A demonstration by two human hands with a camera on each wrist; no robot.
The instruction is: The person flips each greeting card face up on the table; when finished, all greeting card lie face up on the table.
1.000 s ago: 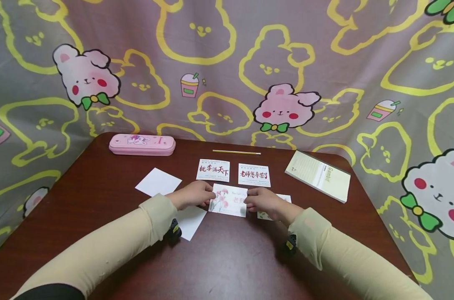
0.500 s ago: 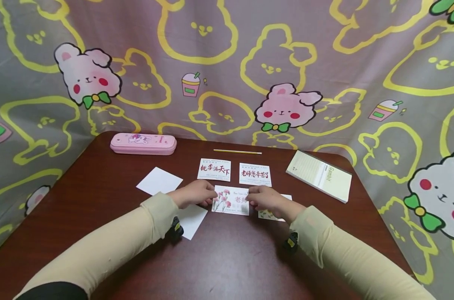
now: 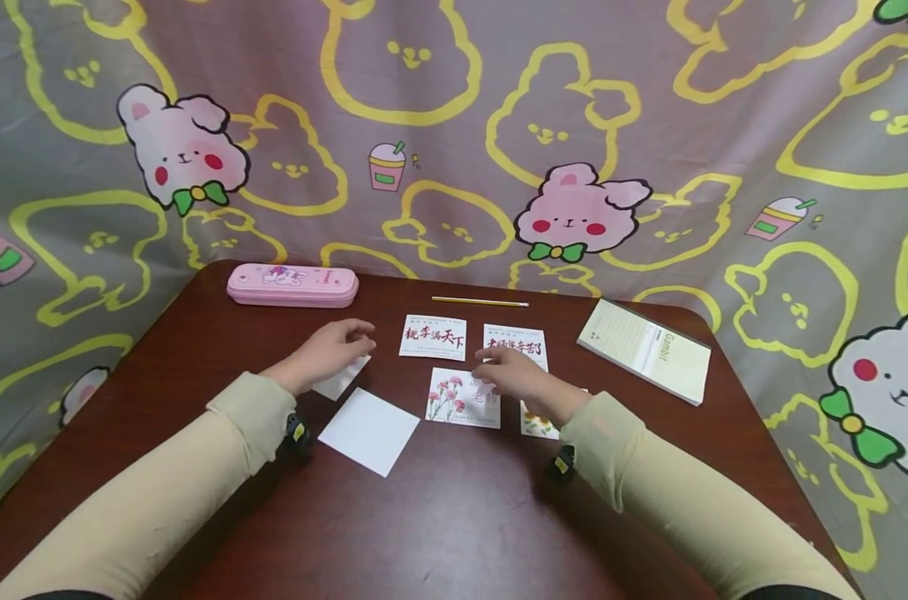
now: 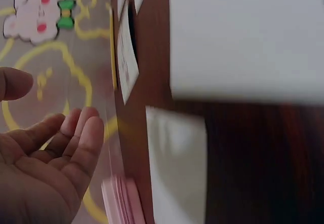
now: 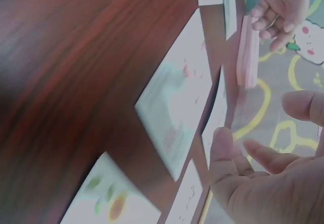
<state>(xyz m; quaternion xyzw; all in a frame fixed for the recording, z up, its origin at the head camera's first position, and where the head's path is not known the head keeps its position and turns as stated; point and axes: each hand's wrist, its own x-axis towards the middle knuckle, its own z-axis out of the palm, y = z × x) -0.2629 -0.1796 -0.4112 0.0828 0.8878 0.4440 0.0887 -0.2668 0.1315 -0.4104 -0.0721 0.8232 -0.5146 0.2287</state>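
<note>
My left hand (image 3: 326,354) hovers over a blank white card (image 3: 341,382) and partly covers it; in the left wrist view its fingers are loosely bent with nothing between them. My right hand (image 3: 521,379) is above the right edge of a card with pink carnations (image 3: 454,402), its fingers loose and holding nothing in the right wrist view. Behind lie two cards with red characters, the left one (image 3: 434,337) and the right one (image 3: 516,337), the latter partly hidden by the hand. A sunflower card (image 3: 538,423) shows beneath my right wrist. A second blank white card (image 3: 369,431) lies nearer me.
A pink pencil case (image 3: 292,285) sits at the back left of the brown table (image 3: 439,533). A yellow pencil (image 3: 480,301) lies along the back edge. On the right rests a pale notebook (image 3: 644,350). A patterned curtain (image 3: 454,100) hangs behind.
Both hands have let go of the carnation card, which now lies on the table. The left hand has moved left and back over the blank card; the right hand has risen slightly and shifted left.
</note>
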